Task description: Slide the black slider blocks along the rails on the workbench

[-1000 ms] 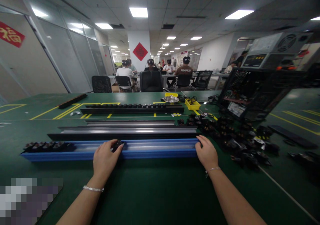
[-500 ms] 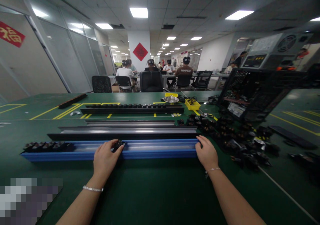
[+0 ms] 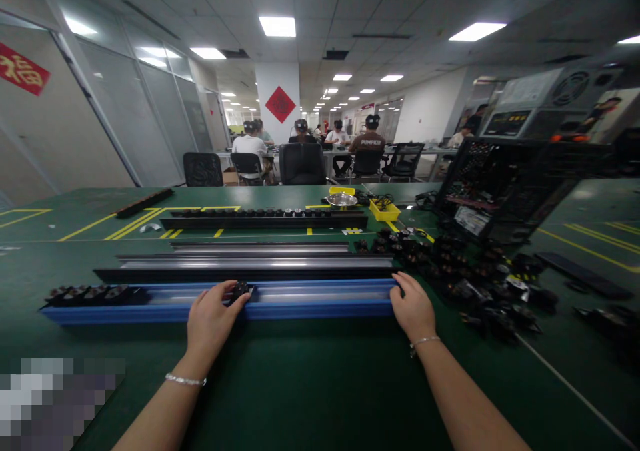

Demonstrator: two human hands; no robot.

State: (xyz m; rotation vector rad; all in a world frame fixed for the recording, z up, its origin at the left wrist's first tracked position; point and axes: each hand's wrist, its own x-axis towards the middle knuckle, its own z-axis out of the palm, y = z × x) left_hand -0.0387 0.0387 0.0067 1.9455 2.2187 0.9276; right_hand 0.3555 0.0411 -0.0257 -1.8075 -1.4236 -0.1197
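A long blue channel rail (image 3: 320,309) with a silvery inner floor lies across the green table in front of me. My left hand (image 3: 213,314) pinches a small black block (image 3: 241,291) between thumb and fingers, at the channel near the rail's middle. At the right end of the rail, my right hand (image 3: 413,304) grips its end with thumb and fingertips. Several similar black blocks (image 3: 95,295) sit in a row inside the channel's left end. Whether the held block is seated in the channel is hidden by my fingers.
Behind the blue rail lie black channel rails (image 3: 260,263), one farther back filled with black blocks (image 3: 250,212). A heap of black parts (image 3: 480,271) is at right, before an opened computer case (image 3: 505,191). A yellow tray (image 3: 384,209) and metal bowl (image 3: 342,200) stand farther back.
The black block in my left hand has shifted slightly to the right along the channel, with the fingers. My right hand stays at the rail's end.
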